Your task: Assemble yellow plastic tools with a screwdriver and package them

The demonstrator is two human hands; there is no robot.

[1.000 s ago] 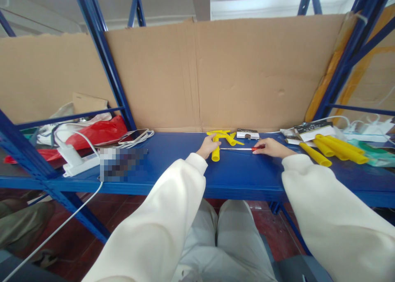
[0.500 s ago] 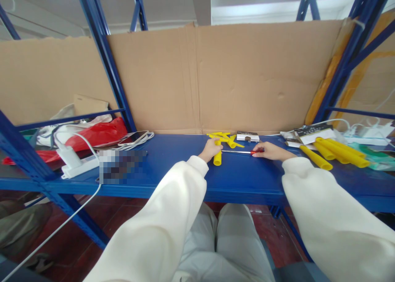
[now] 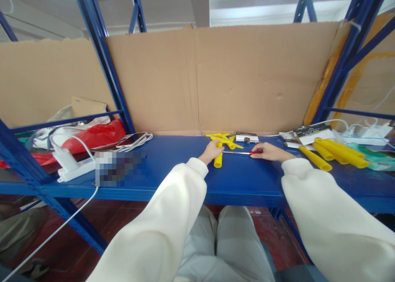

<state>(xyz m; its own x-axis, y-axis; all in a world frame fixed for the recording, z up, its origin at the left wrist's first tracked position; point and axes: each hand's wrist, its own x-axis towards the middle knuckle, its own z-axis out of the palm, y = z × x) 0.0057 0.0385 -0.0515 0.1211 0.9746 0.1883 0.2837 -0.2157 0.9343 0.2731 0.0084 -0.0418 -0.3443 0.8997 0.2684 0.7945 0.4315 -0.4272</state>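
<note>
In the head view my left hand is closed around a short yellow tube, which stands out below the fingers on the blue shelf. My right hand grips the red handle of a screwdriver. Its thin metal shaft runs left, level with the shelf, and its tip end reaches the side of the yellow tube. Whether the tip is inside the tube or only against it, I cannot tell. Just behind my left hand lie several thin yellow pieces.
A small black-and-white pack rests near the cardboard back panel. Longer yellow tubes lie at right beside black-and-white packets. On the left are a white power strip, a phone with cable and a red bag.
The screwdriver's handle has turned slightly in my right hand. Both hands stay in nearly the same place, and the whole view has shifted a little.
</note>
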